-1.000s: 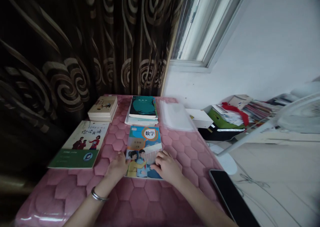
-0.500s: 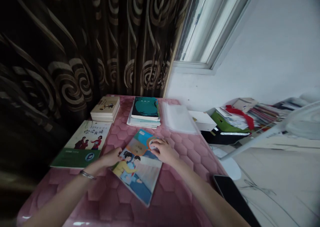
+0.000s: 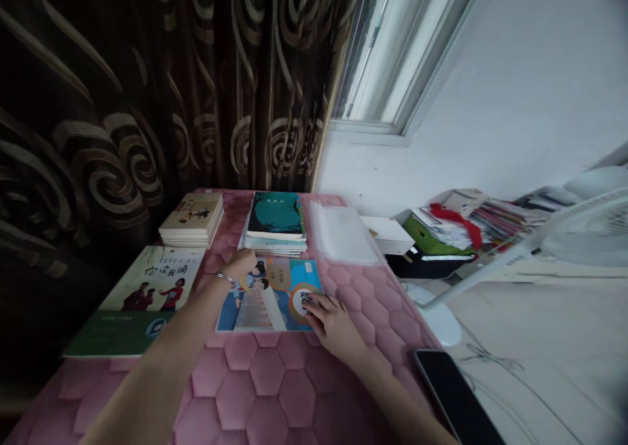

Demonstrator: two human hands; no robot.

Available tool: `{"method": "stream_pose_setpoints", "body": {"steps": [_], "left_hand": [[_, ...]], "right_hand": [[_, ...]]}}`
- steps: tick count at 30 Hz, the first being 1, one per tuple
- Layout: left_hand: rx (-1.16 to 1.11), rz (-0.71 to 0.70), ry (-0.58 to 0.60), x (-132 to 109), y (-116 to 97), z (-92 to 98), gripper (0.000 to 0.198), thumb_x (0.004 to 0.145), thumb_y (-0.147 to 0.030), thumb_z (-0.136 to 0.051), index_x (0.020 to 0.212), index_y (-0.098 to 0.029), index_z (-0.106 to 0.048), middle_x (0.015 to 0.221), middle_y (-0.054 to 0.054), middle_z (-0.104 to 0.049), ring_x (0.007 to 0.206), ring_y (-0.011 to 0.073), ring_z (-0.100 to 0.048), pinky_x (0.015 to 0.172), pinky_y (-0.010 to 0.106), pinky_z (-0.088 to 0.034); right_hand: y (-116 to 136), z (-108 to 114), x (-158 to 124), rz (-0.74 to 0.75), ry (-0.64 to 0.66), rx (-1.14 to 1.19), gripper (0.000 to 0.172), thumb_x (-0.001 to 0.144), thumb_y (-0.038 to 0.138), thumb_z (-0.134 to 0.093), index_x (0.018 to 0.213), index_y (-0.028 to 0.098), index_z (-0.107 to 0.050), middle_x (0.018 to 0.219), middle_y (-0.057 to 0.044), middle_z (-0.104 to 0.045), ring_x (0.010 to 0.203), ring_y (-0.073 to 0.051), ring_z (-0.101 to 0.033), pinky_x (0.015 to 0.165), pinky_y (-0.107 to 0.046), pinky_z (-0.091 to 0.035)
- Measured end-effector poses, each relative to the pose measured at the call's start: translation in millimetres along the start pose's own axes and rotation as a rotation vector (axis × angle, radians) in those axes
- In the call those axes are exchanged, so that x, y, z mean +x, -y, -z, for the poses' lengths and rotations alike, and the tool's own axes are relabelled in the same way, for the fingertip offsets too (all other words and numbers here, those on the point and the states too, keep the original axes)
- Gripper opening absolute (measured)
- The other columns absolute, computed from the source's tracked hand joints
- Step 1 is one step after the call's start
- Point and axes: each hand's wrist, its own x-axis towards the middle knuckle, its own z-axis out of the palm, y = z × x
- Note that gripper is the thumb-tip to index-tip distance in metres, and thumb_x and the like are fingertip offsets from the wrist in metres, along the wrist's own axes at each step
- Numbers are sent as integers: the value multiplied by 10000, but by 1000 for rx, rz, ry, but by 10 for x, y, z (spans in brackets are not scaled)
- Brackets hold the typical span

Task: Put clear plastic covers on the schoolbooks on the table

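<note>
A blue and orange textbook (image 3: 275, 301) with drawn children on its cover lies sideways on the pink quilted tabletop (image 3: 265, 379). My left hand (image 3: 239, 263), wearing a bracelet at the wrist, is closed at the book's far left edge; its fingertips are partly hidden. Over the book's right side, my right hand (image 3: 336, 324) rests with fingers apart, the tips on the cover near a white circle. Just behind the textbook stands a stack of books (image 3: 275, 214) topped by a teal and black cover. To the left lies a large green and white book (image 3: 142, 301).
A stack of beige books (image 3: 192, 217) stands at the back left, beside the dark curtain (image 3: 137, 137). Clear plastic sleeves (image 3: 346, 232) lie at the back right. A black phone (image 3: 454, 392) sits on the right edge. Beyond it are a white fan (image 3: 490, 268) and piled papers.
The textbook has turned from slanted to sideways, its blue end now toward the right. My left hand has moved farther away along with its edge; my right hand has shifted slightly nearer.
</note>
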Motion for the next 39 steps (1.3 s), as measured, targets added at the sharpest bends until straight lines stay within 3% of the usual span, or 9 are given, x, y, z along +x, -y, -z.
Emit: {"method": "stream_pose_setpoints", "body": {"steps": [5, 8, 12, 17, 22, 25, 30, 33, 39], "left_hand": [[113, 64, -173, -125, -139, -99, 296, 933, -236, -534, 1181, -80, -568, 1112, 175, -642, 1069, 288, -606, 946, 495, -453], [149, 43, -299, -286, -194, -117, 350, 916, -184, -496, 1240, -54, -522, 1251, 267, -559, 1200, 373, -505, 969, 548, -396], [180, -133, -316, -577, -174, -139, 295, 877, -151, -527, 1158, -187, -608, 1372, 166, -506, 1273, 334, -431, 1011, 527, -373], [79, -540, -225, -1110, 156, -344, 355, 803, 15, -468, 974, -211, -683, 1108, 64, -650, 1093, 192, -579, 986, 358, -466], [-50, -514, -363, -1559, 620, -456, 378, 846, -19, -401, 1005, -204, -689, 1181, 51, -671, 1059, 150, -644, 961, 298, -520], [-38, -464, -362, -1685, 715, -404, 387, 843, -37, -393, 1027, -196, -693, 1239, 54, -661, 1097, 161, -642, 989, 313, -511], [72, -509, -343, -1774, 488, -370, 224, 863, -205, -541, 1026, -181, -692, 1200, 95, -666, 1119, 254, -612, 1020, 445, -472], [104, -569, -330, -1783, 253, -445, 190, 829, -231, -627, 1006, -185, -678, 1150, 94, -664, 1098, 268, -599, 973, 440, -486], [226, -658, -367, -1680, -31, -597, 103, 878, -120, -555, 895, -149, -652, 972, 97, -655, 973, 242, -617, 849, 388, -509]], "right_hand": [[-73, -76, -17, 19, -28, 13, 317, 942, 233, -472, 1178, 292, -675, 1271, -68, -627, 1124, -225, -574, 941, -407, -485], [-74, -108, -18, 22, -40, -1, 316, 950, 235, -464, 1181, 285, -673, 1278, -71, -622, 1109, -225, -576, 943, -413, -483], [-72, -122, -16, 31, -54, 7, 313, 948, 229, -469, 1178, 275, -676, 1254, -74, -633, 1092, -227, -582, 938, -415, -484], [-93, -148, -27, 45, -75, 26, 310, 948, 240, -475, 1182, 265, -676, 1252, -76, -632, 1077, -225, -582, 935, -412, -483], [-89, -154, -34, 58, -88, 28, 311, 950, 237, -469, 1184, 265, -672, 1249, -75, -630, 1078, -222, -576, 939, -408, -480], [-92, -145, -26, 64, -86, 29, 310, 950, 234, -467, 1182, 258, -671, 1248, -75, -629, 1078, -222, -573, 938, -402, -480], [10, -48, -5, -5, -18, -20, 306, 935, 217, -480, 1168, 260, -672, 1268, -73, -623, 1083, -247, -564, 909, -432, -469], [246, 4, 3, -50, 2, -76, 281, 897, 227, -543, 1139, 276, -679, 1281, -78, -612, 1126, -292, -535, 887, -480, -435], [795, -209, 103, 137, 22, -34, 104, 876, 270, -631, 947, 219, -686, 1068, -50, -675, 993, -225, -576, 885, -399, -405]]}}
